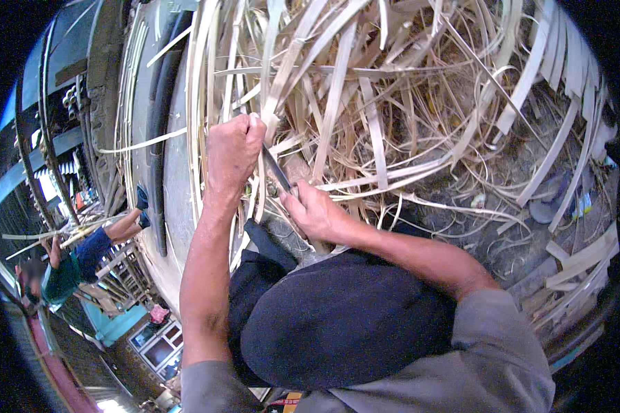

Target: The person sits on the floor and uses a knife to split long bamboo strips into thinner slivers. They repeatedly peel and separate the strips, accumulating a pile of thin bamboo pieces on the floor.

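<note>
My left hand [233, 153] is closed around a pale bamboo strip [274, 89] that runs up and away from my fist. My right hand [315, 212] grips the handle of a knife, its dark blade [276, 170] angled up toward my left fist and touching the strip near it. Both forearms come up over my dark-trousered knee [337, 323]. The knife handle is hidden inside my fist.
A large tangle of split bamboo strips and shavings [420, 117] covers the ground ahead and to the right. Flat bamboo slats [579, 265] lie at the right edge. Another person in a teal top [76, 265] sits at the left among strips.
</note>
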The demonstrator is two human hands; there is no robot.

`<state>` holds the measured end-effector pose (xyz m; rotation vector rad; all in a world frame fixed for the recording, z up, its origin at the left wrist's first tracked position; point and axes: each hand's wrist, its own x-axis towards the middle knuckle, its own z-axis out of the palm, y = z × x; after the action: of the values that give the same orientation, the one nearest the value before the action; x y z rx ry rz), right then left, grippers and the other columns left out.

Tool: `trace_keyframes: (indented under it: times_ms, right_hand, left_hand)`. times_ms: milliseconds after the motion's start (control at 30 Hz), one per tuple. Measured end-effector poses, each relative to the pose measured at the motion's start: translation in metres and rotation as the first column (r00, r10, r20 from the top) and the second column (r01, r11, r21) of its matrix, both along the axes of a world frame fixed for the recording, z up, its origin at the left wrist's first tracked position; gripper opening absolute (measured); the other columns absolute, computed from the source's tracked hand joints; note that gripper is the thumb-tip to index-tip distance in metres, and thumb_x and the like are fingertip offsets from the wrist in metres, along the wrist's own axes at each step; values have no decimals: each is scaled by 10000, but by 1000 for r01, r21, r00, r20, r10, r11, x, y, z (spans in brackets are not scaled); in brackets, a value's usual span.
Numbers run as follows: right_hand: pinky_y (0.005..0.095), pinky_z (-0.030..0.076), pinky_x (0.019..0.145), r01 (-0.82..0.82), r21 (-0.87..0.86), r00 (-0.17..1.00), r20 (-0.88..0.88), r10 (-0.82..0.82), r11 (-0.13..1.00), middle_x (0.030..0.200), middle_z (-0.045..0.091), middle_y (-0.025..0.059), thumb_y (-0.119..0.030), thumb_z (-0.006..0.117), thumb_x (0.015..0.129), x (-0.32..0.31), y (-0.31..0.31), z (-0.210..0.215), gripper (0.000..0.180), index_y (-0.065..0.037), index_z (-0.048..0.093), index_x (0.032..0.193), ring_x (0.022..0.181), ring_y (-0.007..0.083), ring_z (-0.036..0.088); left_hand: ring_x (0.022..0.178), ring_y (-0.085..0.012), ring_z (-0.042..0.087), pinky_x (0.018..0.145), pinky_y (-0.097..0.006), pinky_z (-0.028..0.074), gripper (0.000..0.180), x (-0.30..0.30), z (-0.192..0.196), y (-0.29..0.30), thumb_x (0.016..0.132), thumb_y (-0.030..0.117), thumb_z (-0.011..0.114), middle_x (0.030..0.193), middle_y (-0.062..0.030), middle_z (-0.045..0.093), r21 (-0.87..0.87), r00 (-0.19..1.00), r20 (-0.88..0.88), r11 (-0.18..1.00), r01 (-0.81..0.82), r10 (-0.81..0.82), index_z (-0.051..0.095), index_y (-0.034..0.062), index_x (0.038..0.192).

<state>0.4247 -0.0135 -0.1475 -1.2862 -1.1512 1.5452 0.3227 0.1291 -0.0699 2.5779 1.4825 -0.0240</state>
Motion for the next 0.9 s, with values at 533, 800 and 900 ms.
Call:
trace_keyframes:
  times_ms: [533,800,900]
  right_hand:
    - [343,476,466,507,-64,670,-598,-440,859,609,525,51,-373,449,1057,17,4,4,376,-32,513,910,501,168,559]
    - [381,467,396,-402,-442,458,-855,-242,802,626,519,66,-372,497,1006,-29,-5,-25,329,-44,523,997,451,191,557]
    - [356,460,397,-238,-404,670,-726,-152,883,628,513,48,-343,508,1021,-6,1,-8,304,-46,481,961,453,171,545]
  left_hand:
    - [513,-352,562,525,-433,431,374,-18,-6,-4,977,254,590,605,-218,541,-59,985,149,995,-77,85,589,-15,717]
    - [561,-378,600,544,-436,459,320,-13,3,-1,930,195,632,652,-238,581,29,998,-22,998,-61,62,608,-30,703]
    - [537,-358,592,531,-410,453,298,-17,6,-3,919,166,647,646,-231,581,10,998,24,999,-51,51,602,-37,706]
